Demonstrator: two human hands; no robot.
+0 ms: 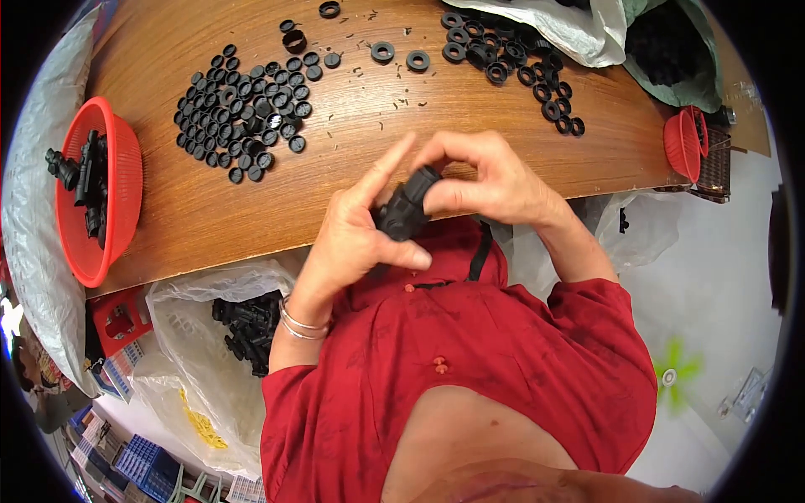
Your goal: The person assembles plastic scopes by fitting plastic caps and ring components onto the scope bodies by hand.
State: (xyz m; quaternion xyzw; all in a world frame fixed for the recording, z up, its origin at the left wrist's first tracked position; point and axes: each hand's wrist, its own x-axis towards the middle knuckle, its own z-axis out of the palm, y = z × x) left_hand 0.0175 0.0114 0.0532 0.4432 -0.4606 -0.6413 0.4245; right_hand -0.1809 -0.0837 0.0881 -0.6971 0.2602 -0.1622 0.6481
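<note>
Just over the near table edge, both hands are on one black tubular plastic part, slightly blurred. My left hand cradles its lower end, the index finger stretched out and the thumb reaching below it. My right hand is closed in a pinch at the upper end, thumb against the part. Whether a small piece is between those right fingertips is hidden. Beyond my hands, many small black round caps lie on the left of the table, and black rings lie at the far right.
A red plastic basket with similar black parts stands at the table's left. Below the edge, a clear plastic bag holds more black parts. A pale sack lies at the far right, near a smaller red basket. Dark shavings dot the wooden table.
</note>
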